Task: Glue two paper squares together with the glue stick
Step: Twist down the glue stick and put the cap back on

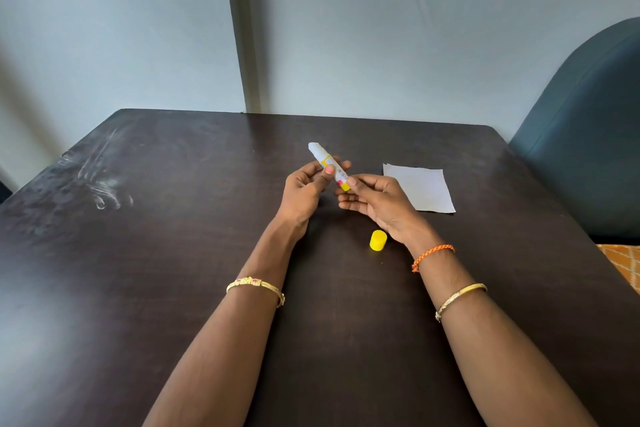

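- A dark table (138,253) fills the view, with pale scuffs (104,180) near its far left corner.
- A blue-grey wall (121,28) rises behind, split by a vertical post (242,45).
- A blue chair (588,132) stands at the table's right side.
- The left hand (304,191) is curled around the middle of the glue stick (330,168), thumb pressed on its label.
- The stick is held above the table centre, tilted, with its white tip up and to the left and its yellow base down and to the right.
- The right hand (374,201) pinches the yellow base between thumb and fingers.
- The yellow cap (378,240) is off and sits on the table near the right wrist.
- One white paper (420,189) lies flat on the table just right of the right hand; a second is not visible.
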